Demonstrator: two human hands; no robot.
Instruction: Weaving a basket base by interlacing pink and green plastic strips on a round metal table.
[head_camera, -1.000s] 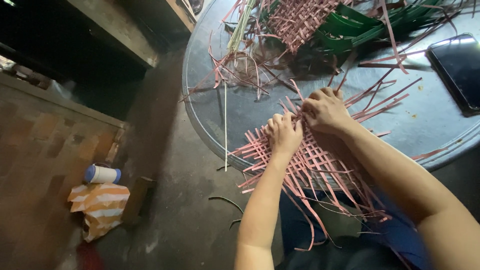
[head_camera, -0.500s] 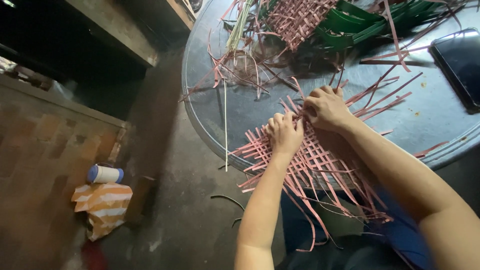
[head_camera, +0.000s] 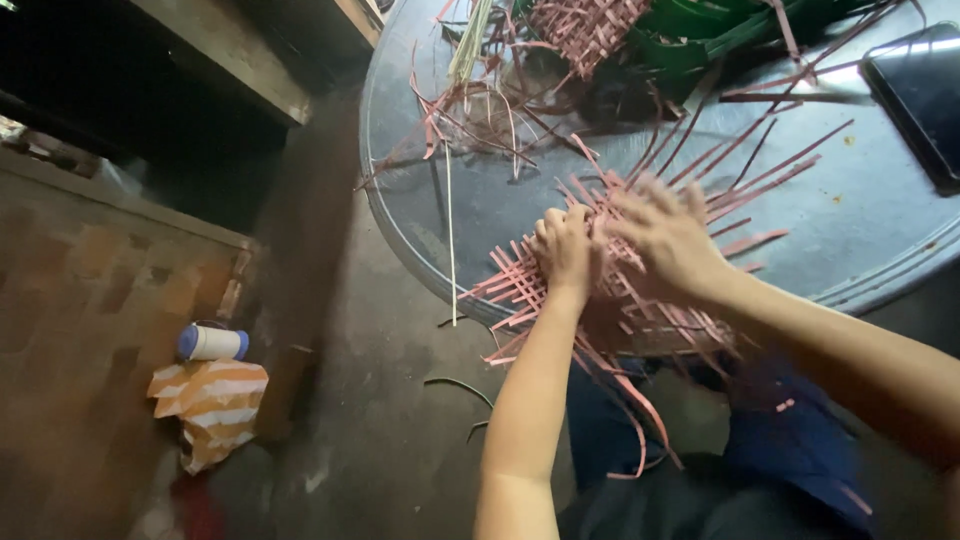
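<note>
since half a second ago the right hand (head_camera: 665, 235) has slid left and blurred, fingers spread open and flat on the pink woven mat (head_camera: 600, 290); the mat overhangs the near edge of the round table (head_camera: 860, 270), bare tabletop to its right. the left hand (head_camera: 563, 250) is curled shut, pinching the mat's strips; two hands, one mat, one spool (head_camera: 212, 343) on the floor.

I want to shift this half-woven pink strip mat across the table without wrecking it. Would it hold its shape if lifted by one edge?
Probably not. The pink woven mat has loose strip ends that droop over the table edge, so it looks floppy. Its thin strips suggest it is light, and the unfinished weave may slide apart.
</note>
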